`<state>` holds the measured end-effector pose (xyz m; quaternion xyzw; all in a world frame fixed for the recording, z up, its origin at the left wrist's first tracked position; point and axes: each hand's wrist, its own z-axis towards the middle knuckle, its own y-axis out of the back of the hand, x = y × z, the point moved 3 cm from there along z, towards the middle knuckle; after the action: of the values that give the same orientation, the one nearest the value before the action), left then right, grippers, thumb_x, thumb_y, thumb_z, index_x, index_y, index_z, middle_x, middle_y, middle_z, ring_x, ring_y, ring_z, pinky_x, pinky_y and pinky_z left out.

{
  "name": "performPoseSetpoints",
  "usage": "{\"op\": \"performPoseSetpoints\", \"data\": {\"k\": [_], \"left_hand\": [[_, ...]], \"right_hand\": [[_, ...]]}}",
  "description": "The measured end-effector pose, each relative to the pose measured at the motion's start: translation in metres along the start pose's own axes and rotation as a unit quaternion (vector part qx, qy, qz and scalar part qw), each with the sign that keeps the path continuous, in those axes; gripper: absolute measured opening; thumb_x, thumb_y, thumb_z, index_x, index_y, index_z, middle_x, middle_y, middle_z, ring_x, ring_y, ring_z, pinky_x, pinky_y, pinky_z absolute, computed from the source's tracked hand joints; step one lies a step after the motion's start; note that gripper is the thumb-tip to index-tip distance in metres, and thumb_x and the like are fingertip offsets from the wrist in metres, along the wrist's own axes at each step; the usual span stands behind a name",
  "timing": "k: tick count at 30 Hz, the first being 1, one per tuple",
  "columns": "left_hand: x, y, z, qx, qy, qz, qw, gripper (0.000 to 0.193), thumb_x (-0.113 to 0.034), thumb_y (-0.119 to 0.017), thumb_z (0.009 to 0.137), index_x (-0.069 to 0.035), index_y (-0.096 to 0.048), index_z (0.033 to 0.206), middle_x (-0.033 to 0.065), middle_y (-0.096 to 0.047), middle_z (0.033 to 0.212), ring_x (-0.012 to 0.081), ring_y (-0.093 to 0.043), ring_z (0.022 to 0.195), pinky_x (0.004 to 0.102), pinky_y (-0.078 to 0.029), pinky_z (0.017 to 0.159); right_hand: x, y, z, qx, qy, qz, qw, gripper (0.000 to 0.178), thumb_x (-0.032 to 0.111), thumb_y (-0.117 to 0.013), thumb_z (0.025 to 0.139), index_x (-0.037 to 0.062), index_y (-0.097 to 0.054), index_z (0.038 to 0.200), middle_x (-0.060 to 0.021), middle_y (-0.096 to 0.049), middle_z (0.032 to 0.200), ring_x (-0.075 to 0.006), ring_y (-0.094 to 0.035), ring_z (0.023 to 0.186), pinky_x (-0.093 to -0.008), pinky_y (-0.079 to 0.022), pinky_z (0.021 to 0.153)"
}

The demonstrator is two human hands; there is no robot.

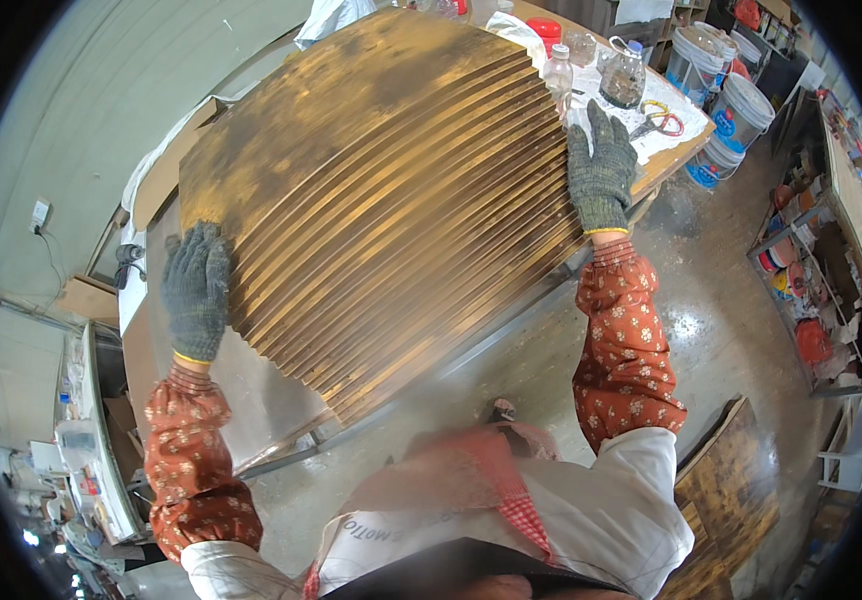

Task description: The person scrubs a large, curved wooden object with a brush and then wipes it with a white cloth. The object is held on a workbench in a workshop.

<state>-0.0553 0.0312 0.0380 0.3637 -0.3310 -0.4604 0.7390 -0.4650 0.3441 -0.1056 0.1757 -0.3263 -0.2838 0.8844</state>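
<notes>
A large gold and dark brown panel [291, 150] lies across the table in front of me. Parallel ridges run over its nearer part, while the far part is smooth and mottled. My left hand [196, 290], in a grey knit glove, rests along the panel's left edge with its fingers stretched away from me; its thumb is hidden. At the opposite edge, my right hand [603, 175] wears the same kind of glove. Its fingers are extended and touch or nearly touch the ridge ends. Contact underneath cannot be seen at either hand.
Beyond my right hand stand a clear bottle [558, 72], a jar of dark contents [622, 80] and scissors [659, 118]. Lidded buckets [746, 108] are at the far right. A cluttered shelf [801, 260] lines the right side. Another mottled panel [726, 490] is low at the near right.
</notes>
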Motion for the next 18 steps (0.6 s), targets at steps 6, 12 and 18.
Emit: {"op": "performPoseSetpoints", "data": {"k": [6, 12, 18], "left_hand": [[0.014, 0.017, 0.065, 0.158, -0.258, 0.150, 0.941, 0.035, -0.016, -0.067, 0.089, -0.012, -0.067, 0.123, 0.0107, -0.067, 0.079, 0.0318, -0.067, 0.073, 0.0426, -0.054, 0.066], [0.015, -0.029, 0.087, 0.076, -0.200, -0.008, 0.977, 0.023, -0.025, -0.065, 0.095, -0.006, -0.071, 0.106, 0.0118, -0.066, 0.081, 0.0352, -0.062, 0.075, 0.0471, -0.049, 0.074], [0.010, -0.025, 0.088, 0.066, -0.174, -0.195, 0.963, 0.031, -0.026, -0.060, 0.100, -0.002, -0.068, 0.118, 0.0179, -0.067, 0.122, 0.0364, -0.061, 0.117, 0.0431, -0.046, 0.102]], "right_hand": [[0.050, -0.009, -0.021, 0.011, -0.100, 0.102, 0.990, 0.051, 0.040, -0.059, 0.099, 0.0146, -0.058, 0.142, -0.0260, -0.057, 0.138, -0.0426, -0.050, 0.131, -0.0508, -0.037, 0.112], [0.205, 0.013, -0.139, 0.066, -0.194, 0.422, 0.883, 0.038, 0.036, -0.071, 0.090, 0.0085, -0.066, 0.116, -0.0127, -0.061, 0.113, -0.0311, -0.063, 0.100, -0.0437, -0.055, 0.078], [0.349, 0.056, -0.253, 0.142, 0.030, 0.244, 0.959, 0.046, 0.047, -0.072, 0.087, 0.0344, -0.065, 0.131, -0.0179, -0.062, 0.132, -0.0362, -0.060, 0.122, -0.0532, -0.052, 0.100]]}}
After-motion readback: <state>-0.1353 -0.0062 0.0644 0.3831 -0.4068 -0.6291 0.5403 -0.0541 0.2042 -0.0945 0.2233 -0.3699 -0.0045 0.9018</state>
